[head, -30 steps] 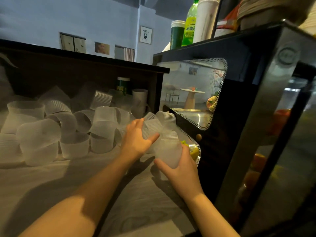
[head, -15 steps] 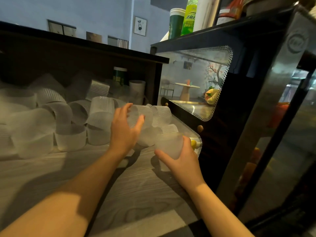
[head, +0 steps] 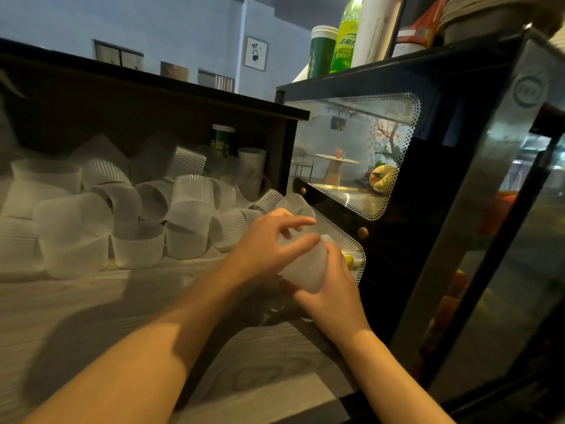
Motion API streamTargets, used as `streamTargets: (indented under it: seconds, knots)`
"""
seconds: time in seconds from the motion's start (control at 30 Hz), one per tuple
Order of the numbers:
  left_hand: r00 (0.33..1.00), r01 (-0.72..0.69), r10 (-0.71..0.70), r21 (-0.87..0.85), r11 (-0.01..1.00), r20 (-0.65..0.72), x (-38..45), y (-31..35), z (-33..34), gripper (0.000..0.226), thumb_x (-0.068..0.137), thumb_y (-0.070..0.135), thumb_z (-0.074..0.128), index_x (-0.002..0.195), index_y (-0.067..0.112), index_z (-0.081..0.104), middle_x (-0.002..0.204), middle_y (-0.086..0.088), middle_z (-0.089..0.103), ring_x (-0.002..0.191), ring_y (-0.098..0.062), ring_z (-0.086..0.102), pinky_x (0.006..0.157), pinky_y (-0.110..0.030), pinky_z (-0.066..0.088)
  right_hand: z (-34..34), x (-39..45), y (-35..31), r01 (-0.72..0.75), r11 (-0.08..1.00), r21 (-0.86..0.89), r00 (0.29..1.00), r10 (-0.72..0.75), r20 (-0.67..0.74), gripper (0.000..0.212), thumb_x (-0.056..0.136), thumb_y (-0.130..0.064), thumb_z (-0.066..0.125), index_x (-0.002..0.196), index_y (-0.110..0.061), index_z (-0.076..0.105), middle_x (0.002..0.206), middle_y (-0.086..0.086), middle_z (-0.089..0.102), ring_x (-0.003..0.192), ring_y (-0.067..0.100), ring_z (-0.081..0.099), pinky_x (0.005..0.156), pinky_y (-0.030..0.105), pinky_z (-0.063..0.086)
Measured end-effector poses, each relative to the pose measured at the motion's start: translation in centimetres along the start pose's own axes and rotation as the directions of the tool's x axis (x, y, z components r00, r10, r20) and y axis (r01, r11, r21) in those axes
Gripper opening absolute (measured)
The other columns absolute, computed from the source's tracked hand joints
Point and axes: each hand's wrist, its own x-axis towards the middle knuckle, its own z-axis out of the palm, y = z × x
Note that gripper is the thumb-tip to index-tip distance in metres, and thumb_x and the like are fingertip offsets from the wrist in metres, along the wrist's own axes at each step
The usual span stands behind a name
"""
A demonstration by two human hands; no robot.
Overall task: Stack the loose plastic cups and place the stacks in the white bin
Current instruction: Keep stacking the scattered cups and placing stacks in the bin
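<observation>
The right hand (head: 331, 293) gripped a frosted cup stack (head: 302, 266) from below, fingers curled round its base. The left hand (head: 266, 250) rested on the stack's upper part, thumb and forefinger spread and extended over a cup (head: 298, 205) tilted at the top. Loose cups (head: 128, 218) lay piled on the counter (head: 122, 316), left of the fingers.

The left hand (head: 269, 249) covers the near side of the cup stack (head: 302, 267), so its count and the grip there cannot be told. The cup pile (head: 122, 215) runs off the left edge, blurred. The bottle (head: 344, 38) is cut off at the top.
</observation>
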Motion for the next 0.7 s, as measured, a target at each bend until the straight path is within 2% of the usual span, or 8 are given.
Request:
streamTargets:
  seconds: [0.07,0.17,0.23,0.33,0.43,0.53,0.63,0.7]
  knots:
    - [0.996,-0.006,0.004,0.026,1.000,0.084,-0.2,0.2,0.7,0.059,0.083,0.071,0.042,0.130,0.038,0.058,0.110,0.017,0.054,0.102,0.005,0.049,0.078,-0.018,0.040,-0.1,0.0,0.2,-0.024,0.999,0.034,1.000,0.025,-0.018,0.084,0.068,-0.036,0.084,0.133,-0.035,0.032,0.122,-0.009,0.046,0.109,0.012,0.052,0.081,0.034,0.054]
    - [0.987,0.046,-0.030,-0.097,0.994,0.157,-0.6,0.7,1.8,0.070,0.083,0.075,0.030,0.133,0.034,0.057,0.117,0.011,0.052,0.110,0.001,0.048,0.086,-0.020,0.039,-0.4,-0.1,0.4,-0.061,0.996,0.059,0.997,0.064,-0.046,0.084,0.069,-0.034,0.083,0.137,-0.026,0.034,0.123,-0.005,0.048,0.111,0.016,0.052,0.081,0.033,0.052]
    - [0.991,0.089,-0.070,-0.174,0.981,0.112,-0.8,1.0,2.1,0.068,0.089,0.075,0.028,0.129,0.031,0.060,0.120,0.007,0.054,0.110,0.001,0.049,0.091,-0.024,0.042,-0.5,0.0,0.3,-0.069,0.996,0.052,0.996,0.072,-0.052,0.081,0.070,-0.037,0.083,0.135,-0.025,0.036,0.121,-0.003,0.049,0.109,0.018,0.052,0.080,0.034,0.049]
    - [0.982,0.157,-0.177,-0.226,0.961,-0.068,-0.6,0.9,1.8,0.060,0.093,0.062,0.028,0.120,0.021,0.064,0.111,-0.001,0.063,0.099,-0.001,0.056,0.083,-0.022,0.045,-0.9,-0.2,0.0,-0.079,0.990,0.117,0.988,0.093,-0.125,0.078,0.068,-0.048,0.081,0.130,-0.028,0.038,0.119,-0.006,0.051,0.104,0.012,0.054,0.081,0.036,0.053]
    - [0.964,0.196,-0.213,-0.119,0.973,-0.159,-0.5,-0.4,1.3,0.036,0.102,0.042,0.040,0.121,0.020,0.063,0.109,0.002,0.066,0.098,-0.004,0.059,0.074,-0.011,0.045,-1.5,-0.4,-0.2,-0.118,0.978,0.172,0.970,0.151,-0.193,0.076,0.069,-0.050,0.080,0.129,-0.030,0.037,0.117,-0.009,0.050,0.100,0.007,0.053,0.078,0.032,0.054]
    - [0.962,0.223,-0.224,-0.024,0.975,-0.154,-0.7,-1.3,1.5,0.032,0.101,0.035,0.047,0.127,0.020,0.059,0.116,0.004,0.060,0.100,-0.006,0.055,0.070,-0.005,0.044,-1.9,-0.5,-0.4,-0.139,0.981,0.137,0.961,0.167,-0.220,0.077,0.070,-0.051,0.079,0.131,-0.028,0.037,0.114,-0.009,0.049,0.098,0.009,0.053,0.077,0.036,0.056]
    - [0.971,0.200,-0.190,0.058,0.978,-0.143,-0.9,-1.8,2.3,0.038,0.099,0.037,0.052,0.134,0.024,0.054,0.129,0.004,0.054,0.113,-0.009,0.051,0.092,-0.025,0.048,-2.3,-1.5,-0.9,-0.147,0.987,0.070,0.959,0.159,-0.236,0.078,0.070,-0.057,0.075,0.132,-0.028,0.037,0.113,-0.009,0.050,0.100,0.013,0.055,0.079,0.038,0.054]
    - [0.980,0.178,-0.168,0.093,0.980,-0.107,-0.8,-1.9,2.9,0.045,0.097,0.040,0.054,0.139,0.023,0.051,0.135,0.004,0.050,0.120,-0.011,0.047,0.099,-0.036,0.047,-2.8,-2.5,-1.0,-0.137,0.988,0.065,0.957,0.149,-0.248,0.077,0.070,-0.060,0.073,0.130,-0.028,0.037,0.113,-0.009,0.051,0.101,0.011,0.055,0.081,0.037,0.054]
